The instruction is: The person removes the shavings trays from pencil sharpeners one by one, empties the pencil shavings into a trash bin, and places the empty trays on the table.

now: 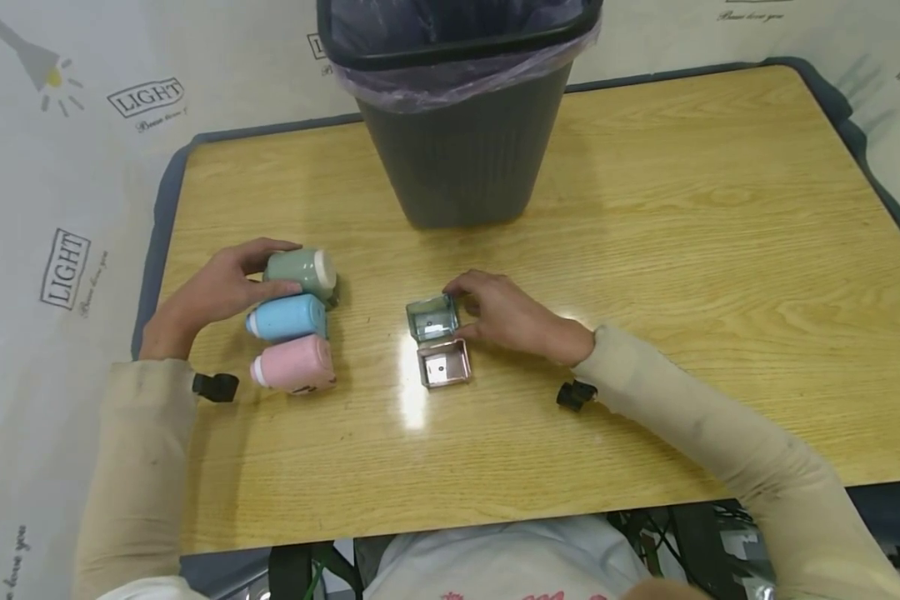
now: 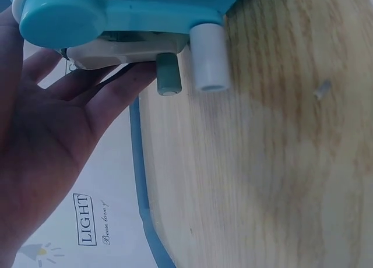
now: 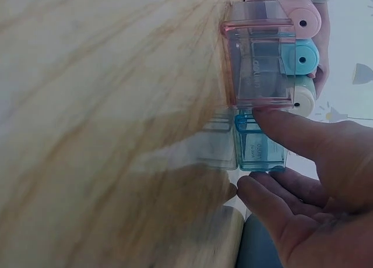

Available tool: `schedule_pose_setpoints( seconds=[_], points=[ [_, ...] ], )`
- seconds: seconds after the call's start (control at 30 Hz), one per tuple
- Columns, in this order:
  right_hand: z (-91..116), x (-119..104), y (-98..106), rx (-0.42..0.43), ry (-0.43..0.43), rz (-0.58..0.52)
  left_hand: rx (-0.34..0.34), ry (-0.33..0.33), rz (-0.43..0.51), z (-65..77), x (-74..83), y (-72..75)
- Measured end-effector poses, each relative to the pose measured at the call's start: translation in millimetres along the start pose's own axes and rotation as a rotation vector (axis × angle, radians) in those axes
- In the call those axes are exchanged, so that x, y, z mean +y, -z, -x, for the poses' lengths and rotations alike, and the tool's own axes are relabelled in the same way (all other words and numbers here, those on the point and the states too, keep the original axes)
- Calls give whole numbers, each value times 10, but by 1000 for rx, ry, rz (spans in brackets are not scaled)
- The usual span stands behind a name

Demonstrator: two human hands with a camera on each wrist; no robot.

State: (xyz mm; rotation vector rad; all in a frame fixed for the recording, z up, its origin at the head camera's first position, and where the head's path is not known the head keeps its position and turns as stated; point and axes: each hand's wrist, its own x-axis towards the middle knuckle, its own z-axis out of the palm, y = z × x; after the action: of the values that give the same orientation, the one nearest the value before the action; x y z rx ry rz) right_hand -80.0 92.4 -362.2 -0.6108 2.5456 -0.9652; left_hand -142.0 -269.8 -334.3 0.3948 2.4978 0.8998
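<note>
Three crank pencil sharpeners lie on their sides at the left: a green pencil sharpener (image 1: 292, 270), a blue pencil sharpener (image 1: 285, 318) and a pink pencil sharpener (image 1: 296, 365). My left hand (image 1: 221, 287) holds the green one, thumb on its near side and fingers along its far side. In the left wrist view the blue sharpener (image 2: 157, 14) partly hides it. My right hand (image 1: 506, 312) pinches a clear teal shavings drawer (image 1: 431, 318) between thumb and fingers. Just nearer me lies a clear pink drawer (image 1: 444, 364). Both drawers show their open sides upward.
A dark grey bin (image 1: 465, 154) with a purple liner stands at the back of the wooden table (image 1: 720, 292). Printed white cloth (image 1: 67, 183) surrounds the table's back and sides. A small pale bit (image 2: 322, 90) lies on the wood in the left wrist view.
</note>
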Motion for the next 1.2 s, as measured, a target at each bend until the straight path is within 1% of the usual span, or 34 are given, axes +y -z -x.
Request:
schedule_pose_setpoints(
  seconds=[0.4,0.53,0.67,0.77,0.9,0.97,1.03,1.13,1.2],
  points=[
    [19,0,12,-29,11,-16,20,-34,-12,14,-20,-18],
    [21,9,11,-39,23,-36,39,-54,-14,4,-7,-16],
    [38,-8,36,-55,22,-55,44,-51,-3,10,24,5],
    [52,-27,80,-71,20,-32,45,-34,5,21,42,28],
    [58,-48,142,-84,17,12,64,-38,10,27,52,57],
    [12,0,205,-92,30,1,78,-31,11,-1,90,65],
    [-42,56,257,-92,43,-34,82,-20,16,-26,130,67],
    [-139,150,324,-69,67,-100,86,-4,28,-69,207,60],
    [-208,215,366,-48,88,-132,97,-6,27,-102,267,57]
  ],
)
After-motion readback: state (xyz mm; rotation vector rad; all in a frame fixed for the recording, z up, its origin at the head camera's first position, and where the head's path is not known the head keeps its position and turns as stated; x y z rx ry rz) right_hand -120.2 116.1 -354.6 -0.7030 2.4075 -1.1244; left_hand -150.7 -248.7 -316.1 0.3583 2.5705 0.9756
